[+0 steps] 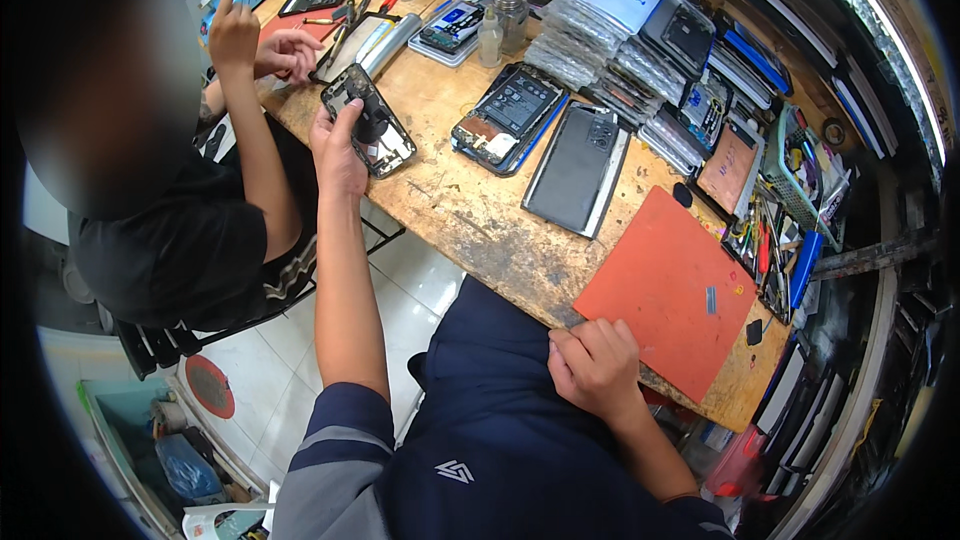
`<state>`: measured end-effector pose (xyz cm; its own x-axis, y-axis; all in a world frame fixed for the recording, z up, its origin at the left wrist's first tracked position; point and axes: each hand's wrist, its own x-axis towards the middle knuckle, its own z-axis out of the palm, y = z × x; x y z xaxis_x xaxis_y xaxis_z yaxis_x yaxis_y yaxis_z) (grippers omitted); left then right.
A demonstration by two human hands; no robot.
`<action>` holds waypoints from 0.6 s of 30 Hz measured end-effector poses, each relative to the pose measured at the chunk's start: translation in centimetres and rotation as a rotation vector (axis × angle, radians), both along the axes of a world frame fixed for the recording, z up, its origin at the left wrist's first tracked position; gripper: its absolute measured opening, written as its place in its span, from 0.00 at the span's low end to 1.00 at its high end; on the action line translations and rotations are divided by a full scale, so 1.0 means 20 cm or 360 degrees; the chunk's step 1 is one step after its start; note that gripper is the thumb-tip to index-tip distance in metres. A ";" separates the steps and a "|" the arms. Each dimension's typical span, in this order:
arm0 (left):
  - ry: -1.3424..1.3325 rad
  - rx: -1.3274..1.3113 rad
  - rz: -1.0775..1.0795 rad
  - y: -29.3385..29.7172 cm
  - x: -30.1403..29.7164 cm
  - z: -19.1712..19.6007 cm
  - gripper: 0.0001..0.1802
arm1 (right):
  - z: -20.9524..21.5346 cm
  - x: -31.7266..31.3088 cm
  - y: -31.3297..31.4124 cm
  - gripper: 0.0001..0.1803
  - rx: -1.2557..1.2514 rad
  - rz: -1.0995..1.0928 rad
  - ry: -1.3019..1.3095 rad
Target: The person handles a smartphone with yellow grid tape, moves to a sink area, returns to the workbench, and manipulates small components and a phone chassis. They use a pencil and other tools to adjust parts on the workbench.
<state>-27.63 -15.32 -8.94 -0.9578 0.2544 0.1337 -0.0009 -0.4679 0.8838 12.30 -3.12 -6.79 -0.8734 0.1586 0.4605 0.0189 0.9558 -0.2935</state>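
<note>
Over the table's near left edge, my left hand grips an opened phone frame, thumb on its inner face and fingers underneath. The frame is black, with small parts and a pale patch at its lower end. My right hand is closed in a loose fist at the front edge, against the corner of an orange mat; I see nothing in it. Beyond lie an opened phone with its black battery exposed and a dark phone back with a camera block.
A co-worker sits at the left, one hand raised, the other near tools. Stacks of bagged phone parts fill the back. Small bottles stand mid-table. A green basket and loose screwdrivers crowd the right.
</note>
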 end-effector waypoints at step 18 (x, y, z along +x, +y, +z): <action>0.0145 -0.0036 0.0004 0.01 0.01 -0.02 0.13 | 0.00 -0.02 -0.01 0.11 -0.0016 -0.0021 0.0054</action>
